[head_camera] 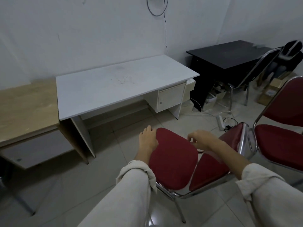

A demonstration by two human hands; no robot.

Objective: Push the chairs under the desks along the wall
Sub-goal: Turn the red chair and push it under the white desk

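Note:
A red padded chair [173, 161] with a chrome frame stands right in front of me, on the floor short of the white desk [114, 89]. My left hand [147, 140] grips the left edge of its backrest, thumb on the pad and fingers over the rim. At the backrest's right edge is my right hand [201, 140], its fingers curled; whether it holds the pad is unclear. A wooden desk [21, 108] stands left of the white one and a black desk [229, 54] to its right, all along the wall.
A second red chair [278, 141] stands close on the right, touching the first. A black chair [255, 68] sits by the black desk. A power strip [220, 122] and cables lie on the tiles, with cardboard boxes [268, 90] beyond.

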